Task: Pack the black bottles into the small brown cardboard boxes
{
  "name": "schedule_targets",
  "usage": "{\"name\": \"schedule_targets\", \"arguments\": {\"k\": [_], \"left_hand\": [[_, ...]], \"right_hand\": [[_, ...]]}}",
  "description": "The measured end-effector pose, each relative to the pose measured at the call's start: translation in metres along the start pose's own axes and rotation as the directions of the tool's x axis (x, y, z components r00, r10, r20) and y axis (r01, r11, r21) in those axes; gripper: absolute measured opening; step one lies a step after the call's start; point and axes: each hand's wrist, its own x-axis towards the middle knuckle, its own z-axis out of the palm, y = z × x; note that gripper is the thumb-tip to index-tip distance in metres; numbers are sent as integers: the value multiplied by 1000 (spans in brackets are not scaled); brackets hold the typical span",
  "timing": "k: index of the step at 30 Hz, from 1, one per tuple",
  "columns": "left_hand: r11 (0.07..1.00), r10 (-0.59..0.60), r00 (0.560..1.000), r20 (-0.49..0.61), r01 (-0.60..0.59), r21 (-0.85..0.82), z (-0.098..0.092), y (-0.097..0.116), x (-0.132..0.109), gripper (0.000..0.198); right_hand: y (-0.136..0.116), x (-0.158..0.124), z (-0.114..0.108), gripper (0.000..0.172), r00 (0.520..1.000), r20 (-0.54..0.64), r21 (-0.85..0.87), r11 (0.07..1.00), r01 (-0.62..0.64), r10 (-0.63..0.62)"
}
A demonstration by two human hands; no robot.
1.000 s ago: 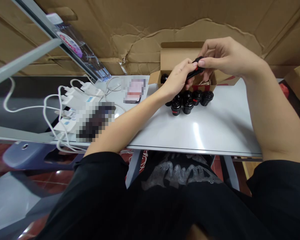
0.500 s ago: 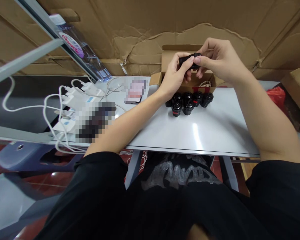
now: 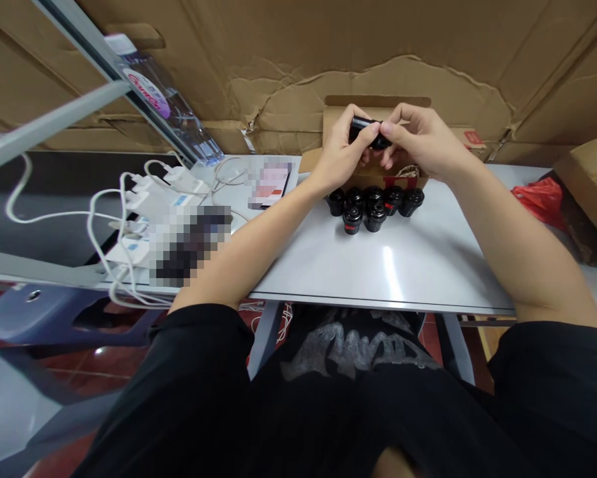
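Note:
Above an open cardboard box point(image 3: 338, 113), both hands are closed around a small black cylinder point(image 3: 362, 127) that lies almost level. My left hand point(image 3: 339, 154) wraps its left part, thumb on top. At its right end, my right hand point(image 3: 422, 141) pinches with thumb and fingers, hiding what is there. In front of the box stands a cluster of several small black lidded canisters point(image 3: 376, 217), some with a red mark. Some brown twisted material point(image 3: 408, 171) shows inside the box.
To the left are a phone point(image 3: 271, 184), a white power strip point(image 3: 133, 249) with looping cables and a blurred-out dark object point(image 3: 191, 245). A water bottle point(image 3: 169, 106) leans behind the metal frame point(image 3: 79, 40). At right lie a red plastic bag point(image 3: 540, 199) and a carton point(image 3: 594, 179).
Both hands have come slightly lower with the black cylinder, which now tilts down toward the right. My right hand has dropped more than the left. The canisters stay in place.

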Motion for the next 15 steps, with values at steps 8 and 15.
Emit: {"name": "schedule_targets", "arguments": {"k": [8, 15], "left_hand": [[969, -161, 980, -115, 135, -207, -12, -3, 19, 22], [998, 61, 991, -123, -59, 16, -38, -35, 50, 28]], "right_hand": [[19, -46, -45, 53, 967, -185, -683, 731, 4, -177], [46, -87, -60, 52, 953, -292, -410, 911, -50, -79]]}}
